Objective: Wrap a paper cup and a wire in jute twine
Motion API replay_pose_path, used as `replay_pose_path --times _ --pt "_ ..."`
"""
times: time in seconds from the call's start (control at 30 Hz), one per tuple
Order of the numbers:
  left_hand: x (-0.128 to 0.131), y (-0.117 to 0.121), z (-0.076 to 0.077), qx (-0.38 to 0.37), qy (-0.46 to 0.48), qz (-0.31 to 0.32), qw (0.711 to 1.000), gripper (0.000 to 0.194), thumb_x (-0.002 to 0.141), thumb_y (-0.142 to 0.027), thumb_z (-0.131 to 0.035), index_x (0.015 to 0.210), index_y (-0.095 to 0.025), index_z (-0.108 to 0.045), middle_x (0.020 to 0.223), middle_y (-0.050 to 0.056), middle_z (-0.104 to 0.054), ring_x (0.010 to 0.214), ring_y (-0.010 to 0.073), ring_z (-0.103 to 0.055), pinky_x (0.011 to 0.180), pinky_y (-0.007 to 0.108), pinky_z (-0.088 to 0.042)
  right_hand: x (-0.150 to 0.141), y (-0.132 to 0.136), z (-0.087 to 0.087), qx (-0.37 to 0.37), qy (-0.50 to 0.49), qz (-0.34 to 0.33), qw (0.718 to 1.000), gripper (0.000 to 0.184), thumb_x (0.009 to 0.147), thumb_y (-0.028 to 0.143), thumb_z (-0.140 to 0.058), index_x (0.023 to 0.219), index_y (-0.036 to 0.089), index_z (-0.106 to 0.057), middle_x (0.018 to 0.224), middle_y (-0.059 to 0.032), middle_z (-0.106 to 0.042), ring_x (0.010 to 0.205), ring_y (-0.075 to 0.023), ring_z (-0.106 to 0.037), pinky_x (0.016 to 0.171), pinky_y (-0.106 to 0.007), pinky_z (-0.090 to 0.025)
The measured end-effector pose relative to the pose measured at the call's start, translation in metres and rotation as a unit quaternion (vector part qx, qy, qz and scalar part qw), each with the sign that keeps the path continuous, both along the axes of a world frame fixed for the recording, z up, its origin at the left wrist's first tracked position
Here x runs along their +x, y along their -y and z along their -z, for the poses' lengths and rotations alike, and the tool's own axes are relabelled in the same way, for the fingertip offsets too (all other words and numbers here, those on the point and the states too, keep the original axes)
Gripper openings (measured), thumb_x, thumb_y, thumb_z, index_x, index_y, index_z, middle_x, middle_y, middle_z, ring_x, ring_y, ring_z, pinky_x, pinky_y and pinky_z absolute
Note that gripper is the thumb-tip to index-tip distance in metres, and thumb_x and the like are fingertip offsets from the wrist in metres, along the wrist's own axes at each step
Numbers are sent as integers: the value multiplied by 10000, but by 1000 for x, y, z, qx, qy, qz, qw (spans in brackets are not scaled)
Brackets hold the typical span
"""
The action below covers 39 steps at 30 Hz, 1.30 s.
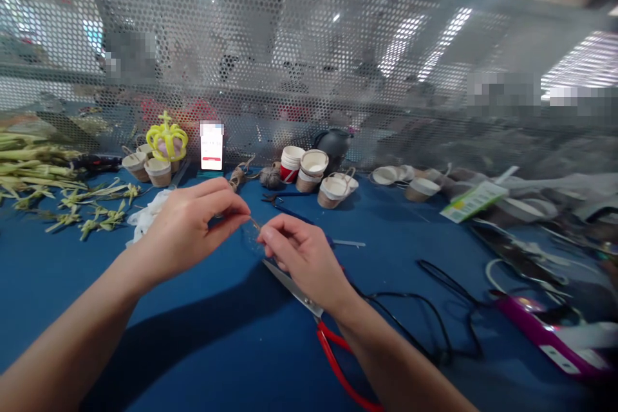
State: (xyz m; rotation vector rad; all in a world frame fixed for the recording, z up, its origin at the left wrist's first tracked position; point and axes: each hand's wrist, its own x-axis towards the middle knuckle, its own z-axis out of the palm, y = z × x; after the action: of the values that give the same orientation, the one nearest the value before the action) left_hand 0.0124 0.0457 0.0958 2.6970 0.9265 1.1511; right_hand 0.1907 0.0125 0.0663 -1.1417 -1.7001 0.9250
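Observation:
Between my two hands runs a short piece of thin brown twine [255,224]. My left hand [193,222] pinches one end between thumb and fingertips. Closed on the other end is my right hand [302,254], its fingers curled in. Red-handled scissors [294,290] lie on the blue table [203,341], partly under my right hand and forearm, with the blades pointing up and left. A crumpled white plastic bag [147,215] shows behind my left hand.
Along the back stand paper cups with twine handles [333,190], a lit phone [211,147], a yellow crown-shaped piece [167,140] and a ball of twine [270,176]. Pliers [284,196] lie nearer. Dried stalks [33,164] cover the left; a purple power strip [545,335] and black cable sit right.

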Motion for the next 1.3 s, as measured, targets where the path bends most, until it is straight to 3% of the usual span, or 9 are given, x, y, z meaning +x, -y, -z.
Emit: replay_pose_path --times 0.27,0.5,0.73,1.3 --pt "-1 2 -2 6 -16 6 1000 113 790 -188 -513 748 -145 -608 692 8 -571 583 81 -503 540 185 -384 0 2 -5 14 -4 36 999 210 816 310 -454 692 160 -533 556 34 -480 431 -53 -361 414 -186 -301" --pt "-2 6 -3 2 -18 34 999 124 805 -194 -491 769 -152 -602 727 17 -586 633 88 -527 572 188 -403 0 2 -3 90 68 64 992 206 815 279 -450 659 161 -514 567 22 -466 520 -81 -408 500 -202 -351" --pt "-1 3 -2 9 -7 20 1000 101 796 -176 -506 763 -147 -596 723 19 -583 623 91 -523 565 193 -405 -1 3 -2 148 117 45 981 181 807 232 -455 647 169 -512 594 13 -493 546 -92 -435 536 -211 -367" --pt "-2 6 -2 2 -42 34 999 117 797 -204 -505 755 -154 -602 701 22 -587 597 101 -524 574 216 -402 -1 4 -3 161 114 82 977 201 810 241 -447 634 169 -509 566 19 -474 521 -87 -423 504 -206 -359"
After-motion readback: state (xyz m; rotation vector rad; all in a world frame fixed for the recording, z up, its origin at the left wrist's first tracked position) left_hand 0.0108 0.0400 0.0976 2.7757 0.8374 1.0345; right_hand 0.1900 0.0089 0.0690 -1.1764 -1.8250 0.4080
